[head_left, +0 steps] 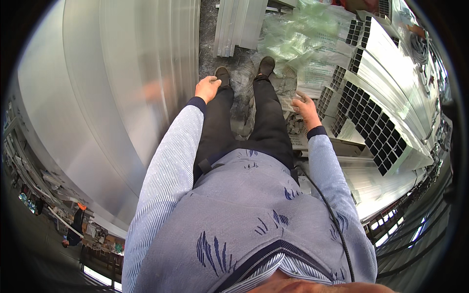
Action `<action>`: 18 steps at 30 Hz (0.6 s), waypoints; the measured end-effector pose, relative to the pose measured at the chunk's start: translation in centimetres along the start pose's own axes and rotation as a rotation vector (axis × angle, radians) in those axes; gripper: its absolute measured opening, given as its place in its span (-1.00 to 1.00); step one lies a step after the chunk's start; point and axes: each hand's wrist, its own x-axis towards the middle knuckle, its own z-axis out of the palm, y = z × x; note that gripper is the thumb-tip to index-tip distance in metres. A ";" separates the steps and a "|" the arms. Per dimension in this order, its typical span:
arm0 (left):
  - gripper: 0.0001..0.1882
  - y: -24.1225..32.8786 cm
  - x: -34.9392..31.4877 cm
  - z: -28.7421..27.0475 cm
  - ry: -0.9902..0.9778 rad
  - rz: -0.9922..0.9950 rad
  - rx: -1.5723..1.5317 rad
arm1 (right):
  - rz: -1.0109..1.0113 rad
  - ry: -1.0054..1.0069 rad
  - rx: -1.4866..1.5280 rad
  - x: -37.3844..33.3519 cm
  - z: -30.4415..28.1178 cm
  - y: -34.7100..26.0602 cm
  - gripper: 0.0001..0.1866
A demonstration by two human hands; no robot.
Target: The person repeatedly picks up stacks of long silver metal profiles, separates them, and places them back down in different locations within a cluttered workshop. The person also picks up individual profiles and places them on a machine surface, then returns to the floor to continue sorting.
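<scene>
My left hand (207, 89) hangs in the air beside the tall stack of silvery metal sheets or profiles (117, 88). Its fingers are loosely bent with a small gap between them, and nothing shows in them. On the other side, my right hand (307, 111) is held out with thumb and fingers apart, also without anything in it. It is nearest the bundled square metal tubes (373, 129), whose dark hollow ends face me. From this view neither hand appears to touch the metal.
Ahead to the right, crumpled greenish clear plastic film (308, 27) lies beside my shoes. Long metal profiles (239, 27) lie straight ahead. A black cable (332, 215) runs down my right side. Another person (76, 224) is far off at the lower left.
</scene>
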 end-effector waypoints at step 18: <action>-0.08 2.7 34.8 14.2 -0.071 0.015 -0.114 | 0.071 -0.226 -0.130 47.8 11.4 -3.6 0.33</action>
